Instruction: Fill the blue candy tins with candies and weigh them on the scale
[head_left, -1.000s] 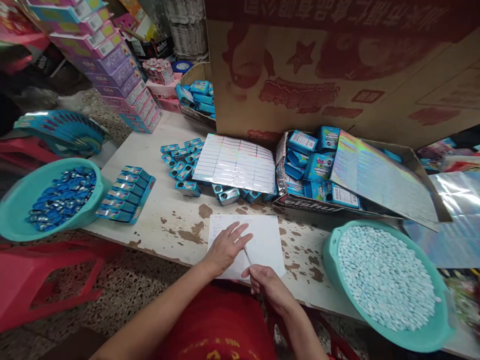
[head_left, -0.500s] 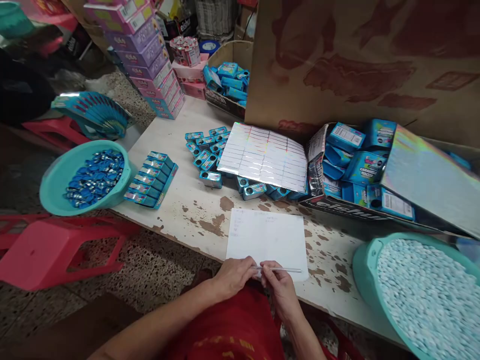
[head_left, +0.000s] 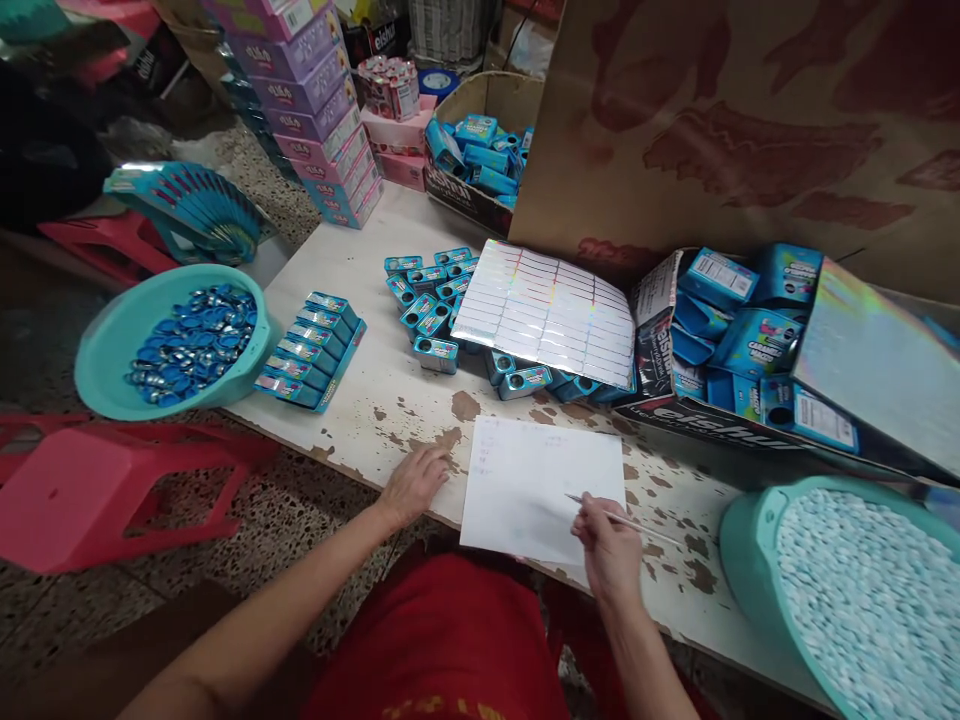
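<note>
several short lines of faint writing point(head_left: 487, 455) were already on the sheet of paper point(head_left: 517, 510), down its upper left and again toward its upper right, though too small for me to read. the middle and lower part looked blank, so i judged the writing only partly done, with plenty of room left on the page. the paper lay flat on the table point(head_left: 307, 265) in front of me, close to the near edge, between my two hands. the fingers of my right hand point(head_left: 611, 545) were drawn into a narrow pinch around a slim pen point(head_left: 651, 531), its tip pointing left over the right side of the page; whether it touched the paper i could not tell. my left hand point(head_left: 414, 487) held nothing: it rested palm down at the table's edge, just left of the page and apart from it, fingers stretched out with only slight gaps between them. beyond the paper, a shiny ruled sheet point(head_left: 547, 315) lay over part of a heap of small blue boxes point(head_left: 435, 352).
</note>
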